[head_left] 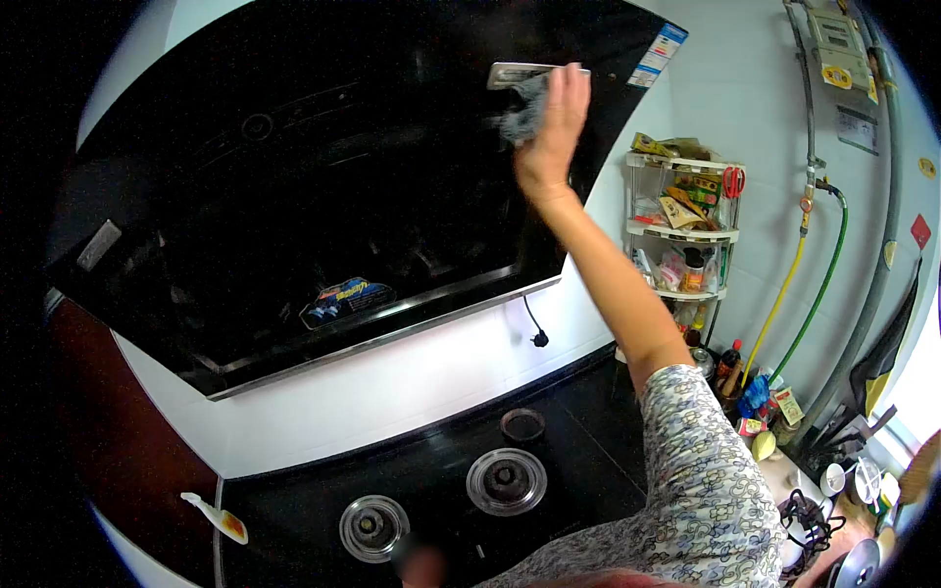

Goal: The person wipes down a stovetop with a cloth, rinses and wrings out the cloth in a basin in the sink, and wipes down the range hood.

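Observation:
Up on the black range hood (294, 196), my right hand (559, 132) presses a grey cloth (524, 113) against the glossy front. Its fingers point upward, over part of a silver plate (505, 75) near the upper edge. A blue and white label (659, 54) is to the right of the hand. At the bottom edge, my left hand (423, 568) shows only as a small blurred patch by the left burner (374, 528); its fingers cannot be made out. The right burner (506, 481) lies farther right on the black cooktop.
A dark ring (522, 424) lies behind the burners, and a white spoon rest (221, 519) is at the left. A black plug (539, 338) hangs below the hood. To the right are a corner shelf (683, 233), bottles, pipes, a green hose (831, 274) and dishes.

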Action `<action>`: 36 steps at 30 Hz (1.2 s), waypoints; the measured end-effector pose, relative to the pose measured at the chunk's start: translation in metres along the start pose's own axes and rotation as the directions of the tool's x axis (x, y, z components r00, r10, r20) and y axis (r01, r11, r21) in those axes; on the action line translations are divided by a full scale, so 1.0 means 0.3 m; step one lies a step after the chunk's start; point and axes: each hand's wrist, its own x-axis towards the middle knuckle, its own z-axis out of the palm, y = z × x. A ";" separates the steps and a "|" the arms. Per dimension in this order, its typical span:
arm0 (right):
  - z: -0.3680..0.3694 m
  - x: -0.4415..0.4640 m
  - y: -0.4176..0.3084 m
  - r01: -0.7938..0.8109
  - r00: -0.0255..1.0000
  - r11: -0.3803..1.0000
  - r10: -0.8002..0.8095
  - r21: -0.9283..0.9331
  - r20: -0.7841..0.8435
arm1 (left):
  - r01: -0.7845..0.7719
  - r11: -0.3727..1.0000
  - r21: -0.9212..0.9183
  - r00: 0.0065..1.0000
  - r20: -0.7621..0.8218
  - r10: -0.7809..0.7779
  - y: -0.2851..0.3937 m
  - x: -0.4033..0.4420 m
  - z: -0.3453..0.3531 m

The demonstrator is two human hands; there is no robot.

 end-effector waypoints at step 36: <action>-0.036 0.380 0.061 0.182 0.949 0.952 -0.236 -0.248 -0.209 | 0.076 0.928 -0.366 0.994 0.101 -0.041 -0.072 -0.036 -0.068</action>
